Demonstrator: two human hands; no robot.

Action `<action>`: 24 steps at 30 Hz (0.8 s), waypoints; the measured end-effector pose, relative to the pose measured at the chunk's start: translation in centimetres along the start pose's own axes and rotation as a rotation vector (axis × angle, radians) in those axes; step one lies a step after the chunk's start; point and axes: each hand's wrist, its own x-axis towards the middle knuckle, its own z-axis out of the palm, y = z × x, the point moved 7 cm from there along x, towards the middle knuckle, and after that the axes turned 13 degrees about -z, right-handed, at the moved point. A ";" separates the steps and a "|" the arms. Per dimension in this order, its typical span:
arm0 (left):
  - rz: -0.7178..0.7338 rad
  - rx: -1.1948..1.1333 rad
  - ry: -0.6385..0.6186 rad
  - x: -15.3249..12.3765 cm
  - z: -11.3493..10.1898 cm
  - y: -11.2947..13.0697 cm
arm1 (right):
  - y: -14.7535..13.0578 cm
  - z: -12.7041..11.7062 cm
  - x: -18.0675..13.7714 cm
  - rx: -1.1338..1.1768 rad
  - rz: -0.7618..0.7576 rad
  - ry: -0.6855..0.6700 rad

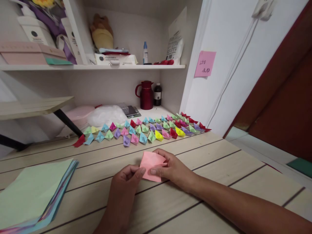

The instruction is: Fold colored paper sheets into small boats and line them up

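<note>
A small pink sheet of paper, partly folded, is held up between both hands just over the wooden table. My left hand pinches its left edge between thumb and finger. On the other side, my right hand grips the paper, thumb in front and fingers partly hidden behind it. Beyond the hands, several rows of small folded paper boats stand in red, pink, blue, green, purple and yellow.
A stack of coloured paper lies at left, pale green on top. Behind the boats are a clear plastic bag, a dark red jug and a dark bottle. A small raised shelf stands over the table's left side.
</note>
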 end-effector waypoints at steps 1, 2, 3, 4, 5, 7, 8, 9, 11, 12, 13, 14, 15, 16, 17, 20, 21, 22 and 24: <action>0.001 -0.034 -0.011 0.0 0.1 -0.1 | 0.1 0.0 0.0 0.036 0.009 0.017; 0.003 -0.059 -0.016 0.0 0.1 -0.2 | 0.2 0.0 0.0 0.053 0.012 0.038; 0.006 -0.075 -0.015 0.0 0.2 -0.3 | 0.2 -0.1 0.0 0.056 0.014 0.062; 0.010 -0.083 -0.008 -0.1 0.2 -0.4 | 0.2 -0.3 0.0 0.050 0.018 0.086; 0.017 -0.086 0.002 -0.1 0.2 -0.5 | 0.3 -0.4 0.0 0.035 0.023 0.106; 0.033 -0.074 0.018 -0.1 0.3 -0.6 | 0.2 -0.7 0.1 -0.022 0.023 0.123; 0.043 -0.056 0.029 -0.1 0.3 -0.5 | 0.1 -0.8 0.1 -0.067 0.020 0.119; 0.062 -0.027 0.049 -0.1 0.2 -0.4 | -0.1 -0.9 0.1 -0.132 0.008 0.116; 0.134 0.073 0.108 -0.1 -0.2 0.3 | -1.1 -1.4 0.1 -0.342 -0.088 0.124; 0.183 0.135 0.152 -0.1 -0.5 0.8 | -1.9 -1.6 0.1 -0.485 -0.183 0.128; 0.236 0.194 0.206 -0.1 -0.9 1.2 | -3.0 -1.6 0.1 -0.648 -0.307 0.123; 0.288 0.246 0.268 -0.1 -1.4 1.7 | -4.0 -1.3 -0.1 -0.821 -0.446 0.102; 0.337 0.288 0.335 -0.2 -2.0 2.1 | -4.8 -0.7 -0.4 -0.993 -0.579 0.061; 0.388 0.324 0.397 -0.4 -2.6 2.4 | -5.2 0.0 -0.7 -1.156 -0.686 0.001; 0.446 0.358 0.452 -0.7 -3.0 2.8 | -5.2 0.8 -0.9 -1.303 -0.757 -0.073; 0.622 0.501 0.513 -1.8 -3.4 3.6 | -3.7 2.8 -1.4 -1.565 -0.831 -0.329; 0.665 0.555 0.498 -2.2 -3.2 3.7 | -3.1 3.2 -1.5 -1.592 -0.829 -0.394; 0.694 0.608 0.470 -2.4 -2.9 3.8 | -2.7 3.6 -1.5 -1.598 -0.818 -0.435; 0.737 0.729 0.358 -2.8 -1.8 3.6 | -2.0 3.7 -1.3 -1.574 -0.766 -0.446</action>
